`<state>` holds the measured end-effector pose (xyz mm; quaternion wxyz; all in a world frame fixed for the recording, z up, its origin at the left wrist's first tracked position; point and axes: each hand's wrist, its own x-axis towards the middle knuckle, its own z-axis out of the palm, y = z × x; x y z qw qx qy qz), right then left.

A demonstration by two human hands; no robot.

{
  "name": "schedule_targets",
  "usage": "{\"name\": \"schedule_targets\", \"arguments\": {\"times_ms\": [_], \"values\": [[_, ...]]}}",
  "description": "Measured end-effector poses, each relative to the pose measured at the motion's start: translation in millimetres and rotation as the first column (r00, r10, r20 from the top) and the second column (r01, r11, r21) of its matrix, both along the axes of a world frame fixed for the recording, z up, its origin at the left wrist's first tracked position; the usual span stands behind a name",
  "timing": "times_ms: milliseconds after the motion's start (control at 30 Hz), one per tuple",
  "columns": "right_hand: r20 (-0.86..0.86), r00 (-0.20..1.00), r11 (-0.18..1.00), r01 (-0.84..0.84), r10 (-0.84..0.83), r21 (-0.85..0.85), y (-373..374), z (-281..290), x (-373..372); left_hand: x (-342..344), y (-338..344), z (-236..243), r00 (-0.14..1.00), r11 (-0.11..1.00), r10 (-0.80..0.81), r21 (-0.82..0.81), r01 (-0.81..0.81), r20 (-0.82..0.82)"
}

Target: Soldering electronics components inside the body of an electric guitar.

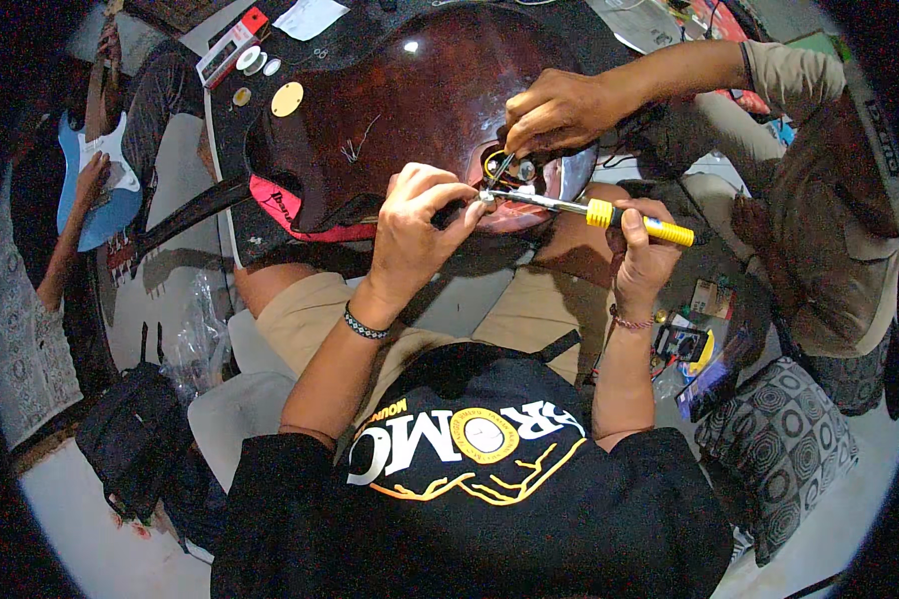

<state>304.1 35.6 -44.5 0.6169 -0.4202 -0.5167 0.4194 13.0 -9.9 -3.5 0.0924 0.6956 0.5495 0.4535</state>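
Note:
A dark red guitar body (410,110) lies across the table with an open control cavity (517,178) near its right end. Wires and metal parts show inside that hole. At the cavity's near edge, my left hand (418,225) pinches a small metal part (486,198). My right hand (641,255) grips a soldering iron (669,231) by its yellow handle, its tip pointing left and meeting or nearly meeting that part. From the right, a co-worker's hand (564,110) reaches over the cavity and holds thin wires there.
A round cream cover (288,98) and loose wire strands (358,145) lie on the body. Spools (252,60) and a red-and-white box (232,47) stand at the far left. Another person holds a blue-and-white guitar (88,215). A patterned cushion (779,459) lies at right.

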Motion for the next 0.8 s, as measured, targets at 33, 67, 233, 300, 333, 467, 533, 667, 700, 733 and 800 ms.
{"name": "schedule_targets", "arguments": {"times_ms": [33,67,233,300,333,467,533,667,700,733,800], "values": [[0.033,0.999,1.0,0.008,-0.008,-0.007,0,-1,1,0,0,0,1.0,1.0,0.0,0.0,0.0,0.0],[0.033,0.999,1.0,0.008,-0.008,-0.008,0,1,-1,0,0,0,1.0,1.0,-0.003,-0.001,0.003,0.0],[-0.029,1.0,1.0,-0.004,0.003,-0.024,0,2,-2,-1,0,1,1.0,1.0,-0.004,-0.003,0.004,0.004],[-0.03,1.0,1.0,-0.003,0.002,-0.021,0,1,-1,-1,-1,3,1.0,1.0,-0.006,-0.022,0.006,-0.024],[-0.032,0.999,1.0,-0.002,0.002,-0.018,0,1,-1,-1,0,3,1.0,1.0,-0.007,-0.022,0.006,-0.024],[-0.011,0.999,1.0,0.031,-0.031,-0.002,-3,9,-6,-1,-1,3,1.0,1.0,-0.004,-0.027,0.004,-0.028],[-0.046,0.996,0.996,0.082,-0.083,-0.027,-3,9,-6,-1,-1,4,1.0,1.0,-0.005,-0.025,0.004,-0.031],[-0.007,0.999,0.999,0.035,-0.035,-0.013,0,8,-3,-1,-1,4,1.0,1.0,0.0,-0.029,0.0,-0.031],[-0.008,0.999,0.999,0.032,-0.032,-0.004,0,4,-2,-1,-1,3,1.0,0.999,0.0,-0.033,-0.001,-0.029],[-0.008,1.0,1.0,0.029,-0.029,0.004,0,2,-1,-1,-1,3,1.0,0.999,0.0,-0.032,-0.001,-0.028],[-0.006,0.999,0.999,0.036,-0.036,-0.002,0,1,-3,-1,-1,3,1.0,1.0,-0.008,-0.027,0.007,-0.028]]}}
